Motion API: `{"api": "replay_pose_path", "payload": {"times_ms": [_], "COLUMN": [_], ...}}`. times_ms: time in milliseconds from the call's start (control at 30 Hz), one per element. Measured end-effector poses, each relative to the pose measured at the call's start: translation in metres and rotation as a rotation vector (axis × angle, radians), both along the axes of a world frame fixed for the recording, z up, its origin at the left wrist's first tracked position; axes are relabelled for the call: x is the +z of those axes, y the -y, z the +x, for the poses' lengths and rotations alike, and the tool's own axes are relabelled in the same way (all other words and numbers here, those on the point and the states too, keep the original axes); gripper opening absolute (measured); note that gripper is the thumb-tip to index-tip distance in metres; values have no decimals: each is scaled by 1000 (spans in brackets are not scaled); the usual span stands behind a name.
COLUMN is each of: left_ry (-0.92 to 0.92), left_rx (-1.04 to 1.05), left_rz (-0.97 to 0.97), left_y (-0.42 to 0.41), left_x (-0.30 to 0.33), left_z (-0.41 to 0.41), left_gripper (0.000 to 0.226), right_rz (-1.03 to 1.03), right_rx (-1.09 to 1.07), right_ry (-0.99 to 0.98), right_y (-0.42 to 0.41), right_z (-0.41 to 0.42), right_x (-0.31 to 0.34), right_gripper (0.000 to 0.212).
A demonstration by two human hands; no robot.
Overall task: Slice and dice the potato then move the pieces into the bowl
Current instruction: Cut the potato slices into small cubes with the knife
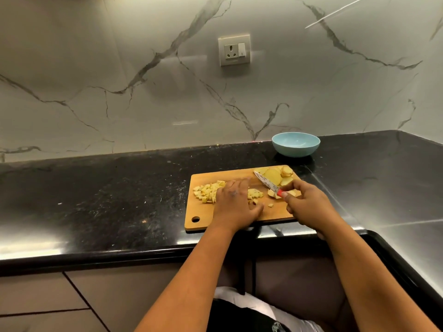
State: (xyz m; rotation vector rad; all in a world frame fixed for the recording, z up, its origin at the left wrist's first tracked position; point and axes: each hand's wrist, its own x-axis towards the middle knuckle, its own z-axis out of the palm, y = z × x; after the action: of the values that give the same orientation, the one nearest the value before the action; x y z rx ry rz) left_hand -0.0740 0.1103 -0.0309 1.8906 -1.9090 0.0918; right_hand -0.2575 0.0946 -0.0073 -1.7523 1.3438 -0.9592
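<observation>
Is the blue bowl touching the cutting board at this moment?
Apart. The head view shows a strip of black countertop between the blue bowl and the far edge of the cutting board, plainly separating them.

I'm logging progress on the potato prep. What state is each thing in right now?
Bowl: empty, upright behind the board.
Potato slices: uncut rounds, far right of the cutting board.
Diced potato: piled on the board's left.
Knife: gripped by right hand, tip pointing away.
Left hand: open, lying on the board.
</observation>
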Motion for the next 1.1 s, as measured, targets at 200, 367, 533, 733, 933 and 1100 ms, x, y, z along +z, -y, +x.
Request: {"api": "replay_pose_path", "payload": {"times_ms": [200, 367, 533, 733, 933, 1100], "left_ry": [191, 155, 180, 286, 195, -118], "left_rx": [-8, -15, -14, 143, 247, 284], "left_rz": [182, 136, 130, 96, 36, -105], "left_y": [34, 47, 62, 66, 62, 56], "left_x": [6, 1, 5, 8, 8, 18], "left_z": [-6, -11, -8, 13, 42, 63], "left_gripper": [65, 43, 35, 28, 27, 28], "right_rz": [-423, -603, -569, -545, -537, -502], "right_rx": [-143, -181, -170, -165, -157, -165], "right_ry": [-101, -26, -9, -4, 1, 27], "right_y": [20, 31, 38, 39, 40, 40], "right_z": [23, 33, 32, 29, 29, 29], "right_x": [-12, -32, -39, -40, -40, -41], "right_gripper": [9, 12, 13, 11, 11, 12]}}
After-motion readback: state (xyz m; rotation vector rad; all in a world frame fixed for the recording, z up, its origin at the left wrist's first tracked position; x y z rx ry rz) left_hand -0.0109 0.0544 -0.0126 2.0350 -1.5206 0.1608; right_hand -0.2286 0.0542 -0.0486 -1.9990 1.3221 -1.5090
